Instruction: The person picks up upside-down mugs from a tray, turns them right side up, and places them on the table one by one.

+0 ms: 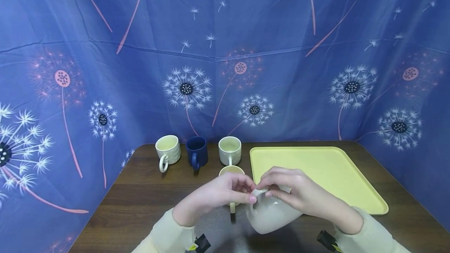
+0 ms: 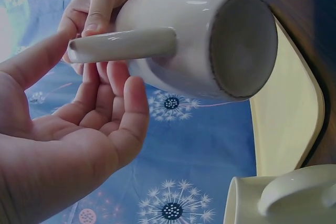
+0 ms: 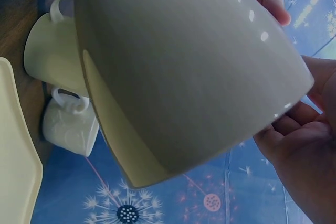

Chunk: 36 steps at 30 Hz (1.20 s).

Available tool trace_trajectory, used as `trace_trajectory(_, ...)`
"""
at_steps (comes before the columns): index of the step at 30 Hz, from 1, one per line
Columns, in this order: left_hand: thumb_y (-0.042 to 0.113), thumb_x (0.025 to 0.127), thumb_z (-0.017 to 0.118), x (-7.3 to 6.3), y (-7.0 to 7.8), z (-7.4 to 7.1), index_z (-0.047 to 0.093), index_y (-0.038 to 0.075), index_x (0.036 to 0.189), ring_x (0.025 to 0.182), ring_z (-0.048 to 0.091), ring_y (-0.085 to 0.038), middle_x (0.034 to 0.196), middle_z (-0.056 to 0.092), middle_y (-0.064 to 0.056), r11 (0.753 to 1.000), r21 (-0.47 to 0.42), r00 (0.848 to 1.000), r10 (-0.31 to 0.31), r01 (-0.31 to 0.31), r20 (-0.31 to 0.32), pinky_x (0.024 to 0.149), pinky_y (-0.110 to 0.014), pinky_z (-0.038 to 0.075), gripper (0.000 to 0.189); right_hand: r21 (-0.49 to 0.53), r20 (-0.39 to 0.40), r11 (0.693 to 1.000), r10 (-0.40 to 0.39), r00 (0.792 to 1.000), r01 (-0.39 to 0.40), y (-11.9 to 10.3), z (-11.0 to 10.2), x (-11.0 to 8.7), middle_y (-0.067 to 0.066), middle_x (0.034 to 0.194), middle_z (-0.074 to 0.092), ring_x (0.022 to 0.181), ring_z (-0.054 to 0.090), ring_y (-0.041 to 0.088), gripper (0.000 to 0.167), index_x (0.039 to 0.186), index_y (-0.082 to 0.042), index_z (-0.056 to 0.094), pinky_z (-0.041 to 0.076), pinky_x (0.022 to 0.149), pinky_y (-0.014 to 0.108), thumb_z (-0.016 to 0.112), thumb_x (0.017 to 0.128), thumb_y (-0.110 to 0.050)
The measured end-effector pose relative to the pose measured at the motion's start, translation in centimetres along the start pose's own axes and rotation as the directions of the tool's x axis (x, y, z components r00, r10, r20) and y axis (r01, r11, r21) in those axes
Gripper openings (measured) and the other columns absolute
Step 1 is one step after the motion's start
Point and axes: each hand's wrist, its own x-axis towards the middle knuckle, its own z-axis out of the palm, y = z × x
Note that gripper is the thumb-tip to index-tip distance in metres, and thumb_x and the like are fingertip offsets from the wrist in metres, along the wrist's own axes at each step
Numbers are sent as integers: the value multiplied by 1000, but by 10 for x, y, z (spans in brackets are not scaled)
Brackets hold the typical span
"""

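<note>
A glossy off-white mug (image 1: 274, 214) is held tilted above the table's near part, its dark-edged base showing in the left wrist view. My left hand (image 1: 223, 190) is at the mug's handle (image 2: 123, 45), with thumb by the handle's end and curled fingers beneath it. From the other side, my right hand (image 1: 299, 190) pinches the mug near its rim, close to the handle. In the right wrist view the mug body (image 3: 184, 72) fills the middle and covers part of both hands. Just beyond my left hand stands a pale yellow mug (image 1: 232, 170), partly hidden by that hand.
Along the table's back edge stand a cream mug (image 1: 170, 150), a dark blue mug (image 1: 197, 152) and a white mug (image 1: 230, 152). A yellow tray (image 1: 316, 167) lies on the right of the wooden table (image 1: 147, 198). Behind hangs a blue dandelion-print cloth (image 1: 281, 69).
</note>
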Motion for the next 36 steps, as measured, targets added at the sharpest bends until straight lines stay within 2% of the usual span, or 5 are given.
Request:
trace_trajectory(7, 7, 88, 62, 1, 0, 0, 61, -8, 103, 79, 57, -5, 85, 64, 4, 999, -19, 998, -46, 47, 51, 76, -21, 46, 21, 16, 40, 999, -37, 999, 36, 1, 1, 2, 0, 101, 65, 90, 62, 9, 31, 109, -10, 63, 49, 79, 18, 68, 80, 2)
trace_trajectory(12, 6, 88, 62, 2, -4, 1, 60, -10, 103, 78, 56, -3, 83, 63, 7, 999, -30, 996, -34, 36, 77, 75, -19, 45, 22, 22, 67, 999, -41, 997, 39, 1, 0, 3, 0, 102, 65, 91, 62, 9, 32, 108, -11, 63, 49, 81, 18, 68, 79, 3)
trace_trajectory(20, -3, 88, 59, 3, -12, 7, 57, -18, 103, 79, 61, -2, 96, 61, -36, 997, -47, 998, 56, -54, 42, 76, -19, 49, 21, 7, 87, 1000, 3, 996, -3, 2, 1, 2, -3, 102, 65, 92, 62, 7, 31, 107, -14, 65, 48, 82, 17, 69, 80, 1)
trace_trajectory(26, -2, 87, 61, 1, -15, 13, 60, -16, 99, 76, 58, -1, 90, 60, -36, 994, -7, 993, 112, -113, -35, 71, -18, 47, 18, -20, 75, 1000, 5, 997, -3, 4, 0, 2, -4, 100, 66, 91, 63, 6, 28, 106, -15, 66, 49, 81, 16, 71, 80, -4)
trace_trajectory(36, -3, 86, 59, -7, -16, 14, 59, -18, 95, 75, 55, 0, 83, 55, -36, 965, 11, 962, 260, -260, -84, 70, -16, 47, 17, -55, -17, 997, -61, 998, 60, 1, 1, 8, 0, 101, 66, 92, 62, 10, 27, 107, -11, 65, 48, 81, 16, 72, 81, -7)
